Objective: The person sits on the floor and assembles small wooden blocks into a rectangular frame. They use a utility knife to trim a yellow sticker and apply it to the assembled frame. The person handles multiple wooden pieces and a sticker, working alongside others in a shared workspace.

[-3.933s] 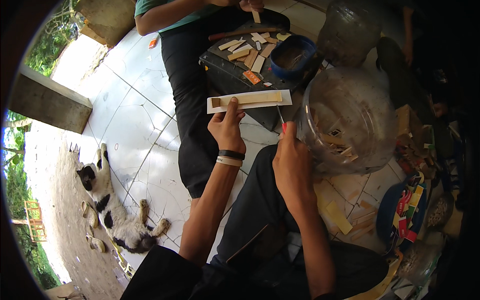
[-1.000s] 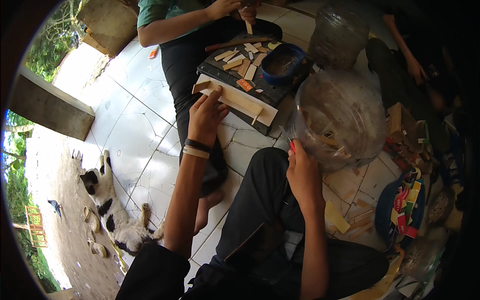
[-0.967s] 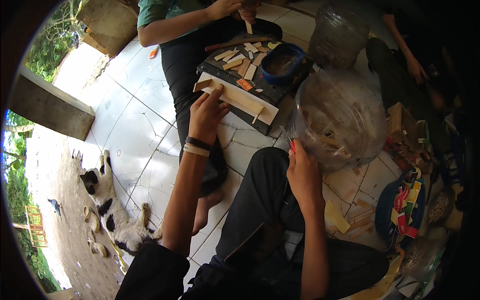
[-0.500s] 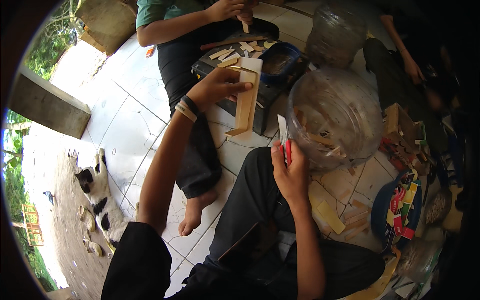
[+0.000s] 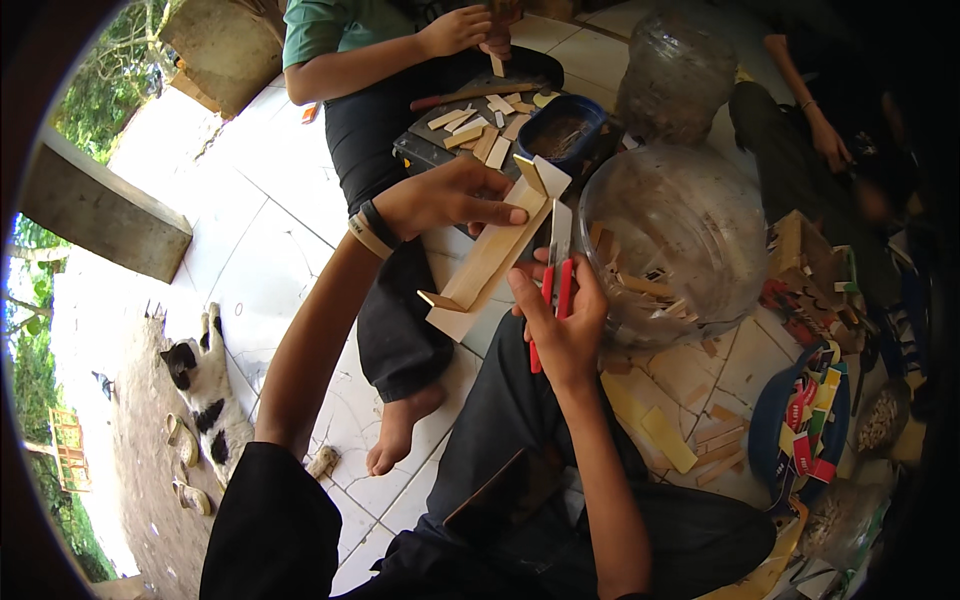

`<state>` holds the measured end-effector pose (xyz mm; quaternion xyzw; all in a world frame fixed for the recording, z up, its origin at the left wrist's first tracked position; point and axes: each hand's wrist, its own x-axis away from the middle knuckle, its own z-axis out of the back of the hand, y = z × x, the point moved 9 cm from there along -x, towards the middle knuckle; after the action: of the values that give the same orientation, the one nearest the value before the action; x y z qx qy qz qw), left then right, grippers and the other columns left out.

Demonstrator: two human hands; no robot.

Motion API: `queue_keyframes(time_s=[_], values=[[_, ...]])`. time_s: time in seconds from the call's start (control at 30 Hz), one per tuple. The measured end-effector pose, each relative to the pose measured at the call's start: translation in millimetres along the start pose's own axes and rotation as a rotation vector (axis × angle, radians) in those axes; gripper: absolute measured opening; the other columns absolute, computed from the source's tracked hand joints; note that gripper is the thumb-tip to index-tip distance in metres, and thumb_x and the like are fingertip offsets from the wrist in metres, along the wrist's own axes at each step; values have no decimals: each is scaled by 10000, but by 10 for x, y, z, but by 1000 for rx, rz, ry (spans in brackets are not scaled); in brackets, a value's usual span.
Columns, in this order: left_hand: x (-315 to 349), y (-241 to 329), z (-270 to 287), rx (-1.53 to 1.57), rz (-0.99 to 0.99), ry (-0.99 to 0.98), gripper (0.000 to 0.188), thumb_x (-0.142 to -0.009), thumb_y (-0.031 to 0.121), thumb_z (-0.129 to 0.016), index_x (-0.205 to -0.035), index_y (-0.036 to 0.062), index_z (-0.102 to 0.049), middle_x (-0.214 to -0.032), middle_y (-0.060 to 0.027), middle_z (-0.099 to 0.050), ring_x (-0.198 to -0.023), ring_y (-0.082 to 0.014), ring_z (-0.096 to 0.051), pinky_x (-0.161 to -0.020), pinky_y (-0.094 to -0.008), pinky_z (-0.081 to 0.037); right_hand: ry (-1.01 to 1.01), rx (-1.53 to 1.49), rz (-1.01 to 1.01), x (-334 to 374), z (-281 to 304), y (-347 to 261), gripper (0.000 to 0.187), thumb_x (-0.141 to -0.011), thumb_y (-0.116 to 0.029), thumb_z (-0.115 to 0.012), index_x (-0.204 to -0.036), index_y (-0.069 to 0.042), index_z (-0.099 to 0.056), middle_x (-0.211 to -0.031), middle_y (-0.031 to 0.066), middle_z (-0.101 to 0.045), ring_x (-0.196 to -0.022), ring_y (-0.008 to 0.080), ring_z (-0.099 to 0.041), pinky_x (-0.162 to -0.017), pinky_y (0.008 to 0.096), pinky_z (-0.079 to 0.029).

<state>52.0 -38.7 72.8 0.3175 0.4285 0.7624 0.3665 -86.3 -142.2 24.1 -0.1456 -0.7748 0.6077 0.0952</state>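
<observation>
My left hand (image 5: 465,203) is closed on a tray-like piece of thin pale wood (image 5: 490,258), its thumb on the flat part. A small upright piece stands at either end, and pale card-like edges stick out past the wood. The piece slants from upper right to lower left. My right hand (image 5: 565,318) grips red-handled scissors (image 5: 560,240), blades together and pointing up, close beside the wooden piece's right edge. Beyond my left hand, several small wooden pieces (image 5: 485,145) lie on a dark low stand (image 5: 412,150).
A clear plastic tub (image 5: 720,200) with wood scraps stands right of my hands. Behind it is another plastic container (image 5: 672,80). A blue bowl (image 5: 760,440) holds coloured card strips. Another person's hands (image 5: 462,32) work across from me. A cat (image 5: 215,410) lies at left.
My left hand has tilted the wooden piece from nearly upright to a slant, showing its inner face. My right hand has moved the scissors left and closer to it.
</observation>
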Motion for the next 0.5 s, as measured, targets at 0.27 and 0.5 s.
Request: queue_keyframes(time_s=[0.27, 0.5], values=[[133, -142, -216, 120, 53, -97, 408, -944, 421, -758, -1026, 21, -748, -791, 70, -666, -735, -9, -579, -646, -194, -455, 150, -13, 40, 49, 74, -136, 371, -860, -136, -847, -1044, -13, -550, -987, 78, -653, -708, 84, -619, -647, 254, -521], [403, -159, -340, 284, 81, -99, 328, -978, 352, -731, -954, 25, -714, -743, 86, -593, -717, 2, -549, -655, -176, -442, 189, -184, -57, 77, -46, -64, 436, -864, -75, -819, -1134, -22, -479, -1007, 110, -665, -826, 125, -627, -761, 276, -532]])
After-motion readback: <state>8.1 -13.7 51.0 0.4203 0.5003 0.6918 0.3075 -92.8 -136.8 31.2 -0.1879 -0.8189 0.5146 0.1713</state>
